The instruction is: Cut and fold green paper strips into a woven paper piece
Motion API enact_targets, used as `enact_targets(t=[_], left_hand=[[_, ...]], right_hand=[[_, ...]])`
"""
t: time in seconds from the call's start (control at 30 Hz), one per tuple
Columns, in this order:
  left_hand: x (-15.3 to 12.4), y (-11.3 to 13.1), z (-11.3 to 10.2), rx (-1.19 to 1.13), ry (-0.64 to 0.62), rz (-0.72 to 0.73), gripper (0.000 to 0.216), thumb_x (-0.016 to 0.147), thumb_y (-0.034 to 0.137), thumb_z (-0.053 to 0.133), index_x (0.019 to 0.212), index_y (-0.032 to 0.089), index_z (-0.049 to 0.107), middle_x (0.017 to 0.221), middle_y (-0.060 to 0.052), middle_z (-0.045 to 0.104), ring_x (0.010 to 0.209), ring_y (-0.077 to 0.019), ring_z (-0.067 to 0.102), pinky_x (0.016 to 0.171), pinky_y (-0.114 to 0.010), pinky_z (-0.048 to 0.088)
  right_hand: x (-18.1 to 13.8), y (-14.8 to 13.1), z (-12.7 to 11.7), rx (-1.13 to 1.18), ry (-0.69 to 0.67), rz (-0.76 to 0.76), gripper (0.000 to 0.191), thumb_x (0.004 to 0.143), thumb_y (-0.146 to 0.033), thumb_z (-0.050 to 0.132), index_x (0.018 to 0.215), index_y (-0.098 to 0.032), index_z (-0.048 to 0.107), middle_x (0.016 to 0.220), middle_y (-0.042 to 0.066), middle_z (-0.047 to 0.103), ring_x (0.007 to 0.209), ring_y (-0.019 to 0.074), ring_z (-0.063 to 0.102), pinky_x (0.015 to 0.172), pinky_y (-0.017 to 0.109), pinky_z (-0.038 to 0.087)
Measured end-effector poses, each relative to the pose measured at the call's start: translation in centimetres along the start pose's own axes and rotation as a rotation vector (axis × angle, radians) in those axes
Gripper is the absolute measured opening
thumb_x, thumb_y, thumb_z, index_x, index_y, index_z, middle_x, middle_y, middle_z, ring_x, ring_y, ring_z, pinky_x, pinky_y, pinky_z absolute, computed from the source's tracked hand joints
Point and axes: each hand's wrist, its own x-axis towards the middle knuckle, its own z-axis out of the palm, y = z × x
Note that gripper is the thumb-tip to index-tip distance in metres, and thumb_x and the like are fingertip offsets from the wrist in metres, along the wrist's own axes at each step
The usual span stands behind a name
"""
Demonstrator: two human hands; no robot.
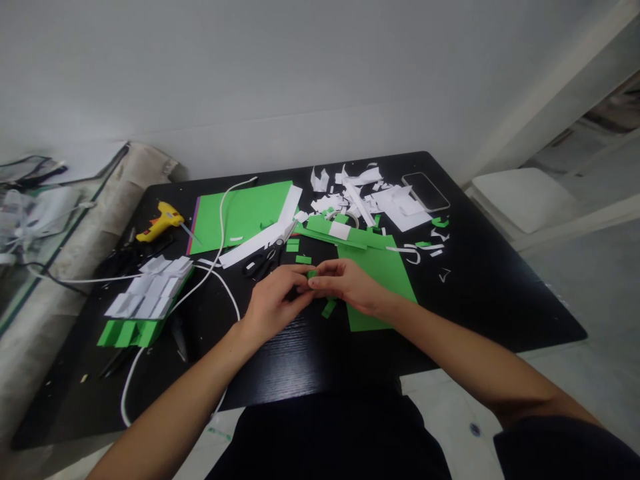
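Over the middle of the black table, my left hand (pixel 277 298) and my right hand (pixel 347 283) meet at the fingertips. Pinched between them is a small green paper piece (pixel 312 274), mostly covered by the fingers. Just beyond my left hand lie a small green paper strip (pixel 303 259) and black-handled scissors (pixel 270 257). Another green scrap (pixel 329 309) rests below the fingers. A green sheet (pixel 380 287) lies partly beneath my right hand and forearm, with folded green strips (pixel 340 232) and a white patch across its far edge.
A yellow glue gun (pixel 163 223) and a model of white and green folded paper (pixel 153 287) occupy the left side. A white cable (pixel 221 227) loops over the table (pixel 480 287). White paper scraps (pixel 345 197) and a phone-like frame (pixel 426 191) lie at the back right.
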Motion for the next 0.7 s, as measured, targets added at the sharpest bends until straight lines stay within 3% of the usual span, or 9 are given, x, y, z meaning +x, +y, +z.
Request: enact_targets(t=[0.33, 0.57, 0.7], left_hand=[[0.03, 0.1, -0.07, -0.005, -0.018, -0.005, 0.013, 0.094, 0.014, 0.074, 0.094, 0.022, 0.064, 0.112, -0.008, 0.078, 0.107, -0.0218, 0.078, 0.087, -0.034, 0.064], [-0.25, -0.42, -0.22, -0.001, -0.061, -0.13, 0.023, 0.09, 0.017, 0.078, 0.097, 0.022, 0.057, 0.121, -0.01, 0.077, 0.11, -0.0242, 0.077, 0.091, -0.038, 0.062], [-0.26, -0.33, -0.08, -0.012, -0.039, -0.146, 0.021, 0.091, 0.017, 0.077, 0.096, 0.022, 0.057, 0.111, -0.007, 0.078, 0.107, -0.0237, 0.078, 0.087, -0.035, 0.062]], right_hand=[[0.01, 0.03, -0.05, 0.006, -0.004, 0.006, 0.031, 0.064, -0.034, 0.101, 0.08, -0.019, 0.078, 0.085, 0.003, 0.081, 0.084, 0.0161, 0.079, 0.082, 0.028, 0.064], [0.49, 0.39, -0.6, 0.036, 0.006, 0.0, 0.031, 0.063, -0.033, 0.101, 0.078, -0.02, 0.077, 0.081, 0.0, 0.077, 0.084, 0.0176, 0.079, 0.086, 0.033, 0.066], [0.4, 0.34, -0.49, 0.023, 0.007, -0.008, 0.03, 0.064, -0.032, 0.101, 0.077, -0.02, 0.077, 0.079, 0.0, 0.077, 0.082, 0.017, 0.079, 0.085, 0.032, 0.067]])
